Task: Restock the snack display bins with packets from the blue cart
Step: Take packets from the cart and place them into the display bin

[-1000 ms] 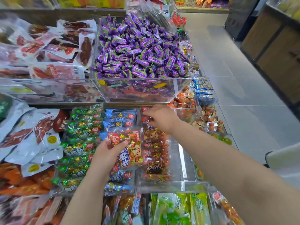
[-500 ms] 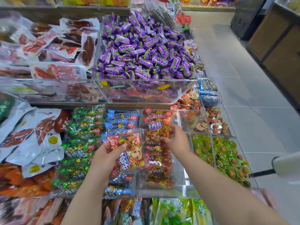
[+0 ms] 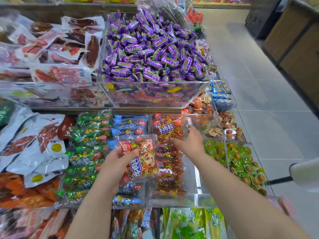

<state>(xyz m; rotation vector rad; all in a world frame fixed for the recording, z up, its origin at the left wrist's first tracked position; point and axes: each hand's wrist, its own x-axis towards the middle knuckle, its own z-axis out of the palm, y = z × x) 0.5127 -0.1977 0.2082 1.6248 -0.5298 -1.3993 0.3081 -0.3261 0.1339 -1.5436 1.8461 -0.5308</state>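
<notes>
My left hand (image 3: 114, 163) grips a red beef-cube packet (image 3: 139, 157) by its left edge, holding it just above the blue packets (image 3: 129, 124). To its right, a clear acrylic bin (image 3: 172, 200) holds a row of the same red packets. My right hand (image 3: 189, 142) reaches into this bin and pinches the lower right corner of the rearmost red packet (image 3: 168, 128), which stands tilted up. The blue cart is not in view.
Green packets (image 3: 86, 157) fill the bin left of the blue ones. Purple candies (image 3: 151, 47) are heaped in the bin above. Small green egg packs (image 3: 241, 161) lie to the right. A white-tipped bar (image 3: 303, 173) juts in from the right, over the tiled aisle floor (image 3: 276, 118).
My right hand has drawn back from the far end of the red bin, and a red packet now stands tilted there. My left hand has kept its packet nearly still.
</notes>
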